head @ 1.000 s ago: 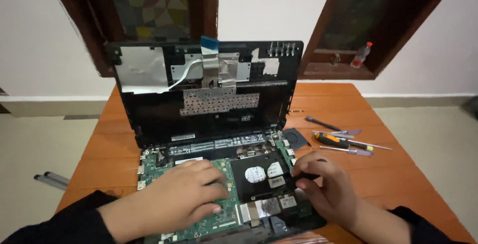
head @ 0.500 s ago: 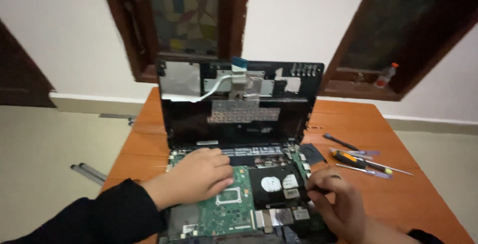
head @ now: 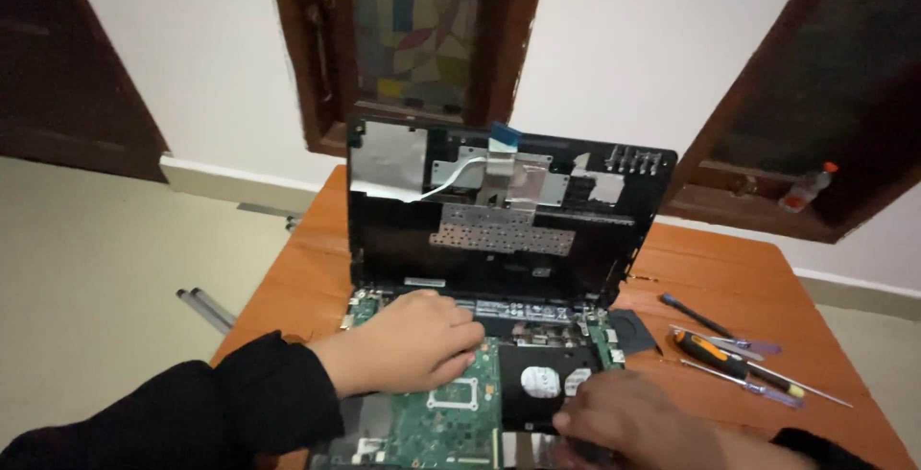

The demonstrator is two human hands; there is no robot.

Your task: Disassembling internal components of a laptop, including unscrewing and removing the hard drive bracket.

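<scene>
Laptop, stripped of its top cover, sits near the front middle of the wooden table, and both hands are down inside its open base. Fingers of the left hand lie flat and spread, nearly straight, pressing on the green circuit board near the hinge line; they grip nothing, and the flat palm looks, in my judgement, like a way to steady the base. Fingers of the right hand curl downward at the lower edge of the black hard drive, beside the board; whether they pinch anything I cannot tell, since their tips are blurred and partly cut off by the frame. Black sleeves cover both forearms. Behind the hands the keyboard panel stands upright with its silver underside and a flat white ribbon cable showing, probably propped so the insides stay reachable. To the right, within easy reach, lie an orange-and-black screwdriver and slimmer screwdrivers, apart from the laptop. A small bottle rests on the window ledge beyond.
</scene>
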